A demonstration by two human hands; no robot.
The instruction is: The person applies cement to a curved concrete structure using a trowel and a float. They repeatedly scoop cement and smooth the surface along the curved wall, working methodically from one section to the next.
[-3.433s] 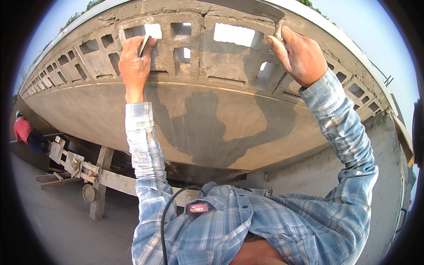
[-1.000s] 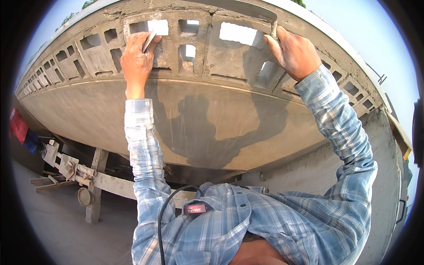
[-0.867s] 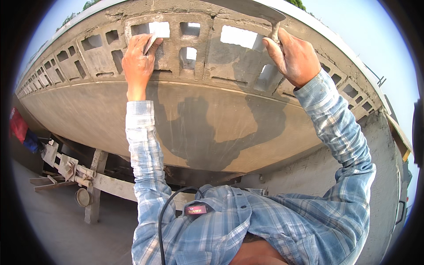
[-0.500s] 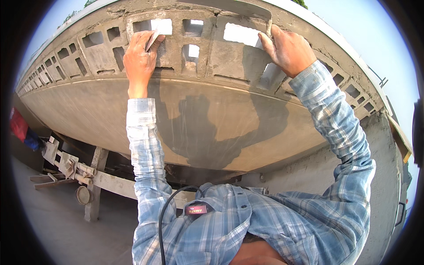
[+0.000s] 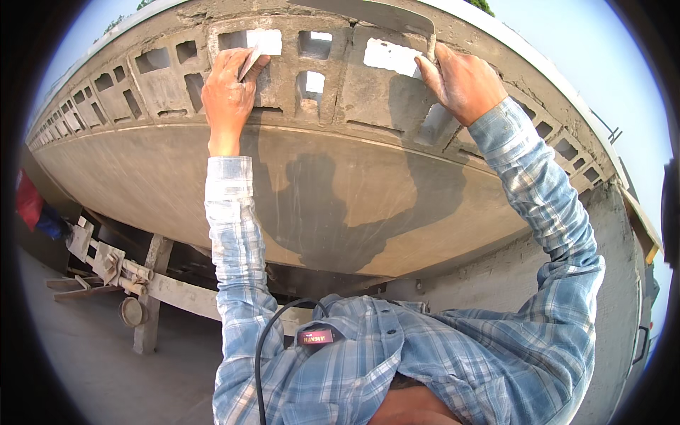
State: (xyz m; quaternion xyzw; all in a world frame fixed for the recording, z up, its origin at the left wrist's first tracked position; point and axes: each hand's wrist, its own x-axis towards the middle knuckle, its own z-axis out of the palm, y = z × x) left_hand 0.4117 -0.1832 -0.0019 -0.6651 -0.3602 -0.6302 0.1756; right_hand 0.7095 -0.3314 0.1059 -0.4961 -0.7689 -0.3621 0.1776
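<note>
My left hand (image 5: 228, 91) is raised in front of the pierced concrete-block band (image 5: 276, 78), closed on a thin, flat, pale-edged piece (image 5: 249, 64) seen nearly edge-on. Its kind is not clear. Farther right, my right hand (image 5: 469, 81) wraps round the handle of a trowel (image 5: 397, 17). The trowel's long grey blade reaches leftward along the top of the band, under the ledge. Part of the handle is hidden by my fingers.
Below the blocks is a smooth plastered wall (image 5: 382, 177) with my shadow on it. At lower left stand a pale post (image 5: 152, 312), wooden pieces (image 5: 110, 262) and a hanging round container (image 5: 133, 312). Red and blue clothing (image 5: 28, 202) shows at the far left. A black cable (image 5: 261, 361) crosses my shirt.
</note>
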